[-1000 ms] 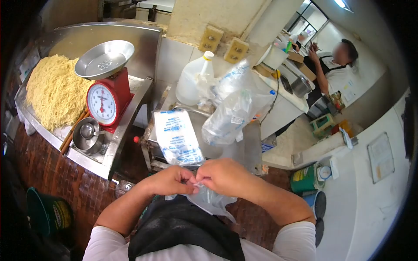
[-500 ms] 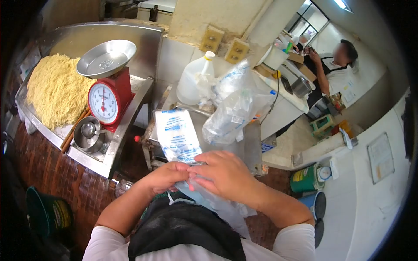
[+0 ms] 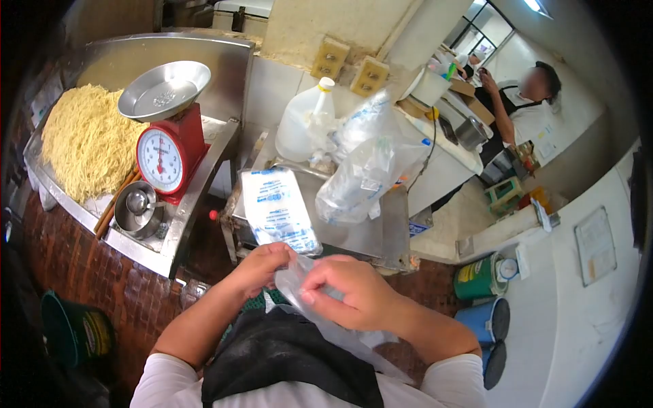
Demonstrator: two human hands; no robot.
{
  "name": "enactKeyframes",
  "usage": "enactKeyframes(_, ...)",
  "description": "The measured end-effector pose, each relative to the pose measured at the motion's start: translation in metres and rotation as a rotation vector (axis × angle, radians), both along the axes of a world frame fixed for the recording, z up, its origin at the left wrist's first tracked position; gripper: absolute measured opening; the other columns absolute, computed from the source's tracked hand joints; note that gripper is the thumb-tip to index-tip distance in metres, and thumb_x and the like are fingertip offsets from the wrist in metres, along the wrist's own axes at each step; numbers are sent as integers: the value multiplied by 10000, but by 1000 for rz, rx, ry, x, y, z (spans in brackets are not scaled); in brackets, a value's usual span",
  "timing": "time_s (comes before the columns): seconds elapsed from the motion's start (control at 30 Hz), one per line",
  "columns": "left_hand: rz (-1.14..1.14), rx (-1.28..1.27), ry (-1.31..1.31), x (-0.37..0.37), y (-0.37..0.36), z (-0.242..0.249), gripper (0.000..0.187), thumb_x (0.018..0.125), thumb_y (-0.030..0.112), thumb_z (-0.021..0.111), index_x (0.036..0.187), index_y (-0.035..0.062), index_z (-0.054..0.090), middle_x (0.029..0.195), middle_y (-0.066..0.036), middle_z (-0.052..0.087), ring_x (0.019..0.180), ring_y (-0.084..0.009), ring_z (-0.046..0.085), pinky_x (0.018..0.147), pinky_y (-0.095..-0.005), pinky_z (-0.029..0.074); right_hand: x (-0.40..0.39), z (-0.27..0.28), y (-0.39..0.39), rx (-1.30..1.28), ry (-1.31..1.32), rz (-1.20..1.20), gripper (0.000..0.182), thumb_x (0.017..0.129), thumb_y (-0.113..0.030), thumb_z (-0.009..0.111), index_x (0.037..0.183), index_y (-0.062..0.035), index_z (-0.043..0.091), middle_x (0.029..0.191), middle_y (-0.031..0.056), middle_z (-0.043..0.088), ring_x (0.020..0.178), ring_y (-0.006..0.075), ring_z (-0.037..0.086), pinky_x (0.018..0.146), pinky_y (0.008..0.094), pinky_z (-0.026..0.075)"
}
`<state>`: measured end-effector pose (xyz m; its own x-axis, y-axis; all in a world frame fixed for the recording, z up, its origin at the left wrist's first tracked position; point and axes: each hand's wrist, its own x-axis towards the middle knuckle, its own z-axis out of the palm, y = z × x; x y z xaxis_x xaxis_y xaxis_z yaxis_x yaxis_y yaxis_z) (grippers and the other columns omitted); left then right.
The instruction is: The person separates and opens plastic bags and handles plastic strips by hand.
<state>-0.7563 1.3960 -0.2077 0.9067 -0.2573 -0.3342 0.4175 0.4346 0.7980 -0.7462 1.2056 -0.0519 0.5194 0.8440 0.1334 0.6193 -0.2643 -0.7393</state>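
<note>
A clear plastic bag (image 3: 333,326) hangs between my hands, in front of the black apron. My left hand (image 3: 264,267) is closed on the bag's upper edge. My right hand (image 3: 354,289), fingers curled together, grips another part of the bag to the right. Just beyond them, a white pack with blue print (image 3: 279,207) lies on the metal table (image 3: 347,243). Bundled plastic bags (image 3: 360,180) and a translucent jug with a yellow cap (image 3: 305,122) stand behind it.
At the left, a metal tray (image 3: 224,153) bears yellow noodles (image 3: 88,143), a red scale (image 3: 170,153) and a metal bowl (image 3: 138,211). A green bucket (image 3: 76,331) is lower left. Buckets (image 3: 481,277) stand at the right. A person (image 3: 520,102) is at the upper right.
My hands have moved apart, the right one to the right and downward, spreading the bag between them. The white pack shows more of its near end.
</note>
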Motion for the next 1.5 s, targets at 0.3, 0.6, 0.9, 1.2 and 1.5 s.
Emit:
enactKeyframes(0.3, -53, -482, -239, -1, 4, 42, 480, 868, 358, 617, 1193, 6, 591, 1220, -167, 621, 819, -134, 619, 603, -240, 461, 13, -25, -11, 493, 674, -283, 167, 1019, -204, 474, 1042, -39, 460, 836, 71, 618, 667, 79, 547, 567, 228, 461)
enactKeyframes(0.6, -720, -129, -396, -1, -1, 49, 251, 880, 133, 672, 1065, -36, 666, 918, -89, 697, 777, -154, 656, 737, -296, 529, 36, -22, -43, 703, 921, -690, 183, 999, -229, 512, 1060, -57, 532, 735, 42, 609, 512, 73, 487, 479, 213, 407)
enactKeyframes(0.9, -278, -428, -567, 60, 20, 54, 256, 873, 158, 637, 1010, -55, 671, 749, -97, 663, 557, -162, 590, 564, -279, 478, 49, -14, -127, 185, 905, -68, 143, 933, -149, 589, 1008, -40, 644, 1035, 173, 661, 1017, 259, 616, 936, 408, 451)
enactKeyframes(1.2, 100, -612, -36, 223, -72, 82, 201, 964, 297, 531, 885, 125, 599, 593, 63, 502, 333, -48, 285, 321, -189, 234, 290, -20, -148, 686, 359, -728, 487, 960, -262, 560, 1387, -58, 442, 1334, 78, 523, 1223, 215, 494, 1022, 362, 411)
enactKeyframes(1.5, 340, -376, 392, 207, -97, -47, 217, 914, 255, 564, 736, 137, 528, 569, 30, 459, 360, -82, 284, 328, -229, 248, 357, -240, -153, -59, 238, -1044, 474, 962, -276, 547, 1367, -51, 450, 1305, 81, 528, 1203, 215, 489, 1017, 370, 401)
